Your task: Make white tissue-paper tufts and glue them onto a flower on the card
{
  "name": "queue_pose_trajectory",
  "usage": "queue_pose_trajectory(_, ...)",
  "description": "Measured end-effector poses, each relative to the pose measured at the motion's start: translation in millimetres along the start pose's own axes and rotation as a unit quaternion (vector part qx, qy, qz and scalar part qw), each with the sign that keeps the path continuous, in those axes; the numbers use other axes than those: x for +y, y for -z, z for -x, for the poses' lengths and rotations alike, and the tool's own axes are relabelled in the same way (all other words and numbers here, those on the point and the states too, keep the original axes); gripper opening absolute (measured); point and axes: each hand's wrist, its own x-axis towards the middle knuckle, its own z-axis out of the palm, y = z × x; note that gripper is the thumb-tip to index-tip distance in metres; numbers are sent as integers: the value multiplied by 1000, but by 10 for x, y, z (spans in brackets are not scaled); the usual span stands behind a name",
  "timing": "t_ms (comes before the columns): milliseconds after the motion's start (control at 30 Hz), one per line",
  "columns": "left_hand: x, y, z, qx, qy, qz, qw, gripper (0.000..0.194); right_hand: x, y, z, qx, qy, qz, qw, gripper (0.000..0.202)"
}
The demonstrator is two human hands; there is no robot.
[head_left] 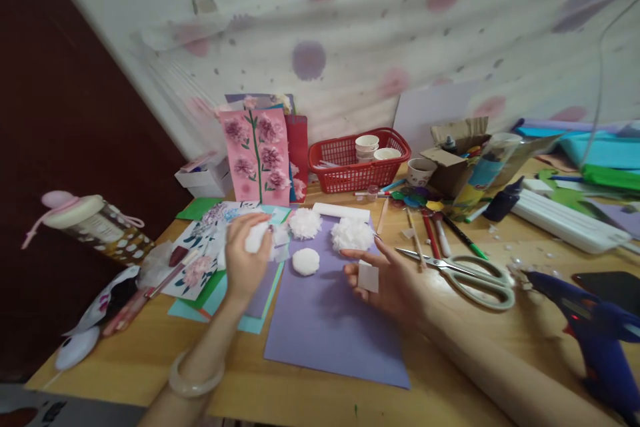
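Over purple sheet (pixel 340 347), white square (pixel 369 278) held loosely in right hand (pixel 397 290); left hand (pixel 243 259) near white pieces (pixel 281 239), grip unclear.

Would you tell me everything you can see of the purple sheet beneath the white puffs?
The purple sheet looks like plain paper or card, roughly rectangular, lying flat on the wooden table. Two fluffy white puffs and a compact round white piece rest towards its far end. The right hand is over its right side, contact unclear.
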Motion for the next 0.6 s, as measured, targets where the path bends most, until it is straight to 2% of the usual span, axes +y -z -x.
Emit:
queue_pose_trajectory(100,383,-227,155,-204,-71,49,975,13,14,23,-19,-44,-25,-44,998,54)
queue_pose_trajectory(167,557,-377,257,-297,-72,61,950,23,35,46,-32,-81,-25,-60,995,53)
queue_pose_trajectory(233,640,-485,347,-354,-40,69,932,30,54,63,-34,-119,-19,-64,991,48)
queue_pose_trajectory(300,643,-535,417,-361,-3,90,928,22,75,76,-34,-146,-13,-57,988,45)
queue_pose_trajectory(400,554,-527,478,-318,48,168,932,10,134,112,-64,-152,-10,-30,988,43)
queue_pose_trajectory(500,434,-497,486,-290,125,252,915,11,226,174,-147,-114,12,33,993,43)
queue_pose_trajectory(600,346,-485,442,-264,190,310,893,13,249,215,-213,-41,86,92,991,34)
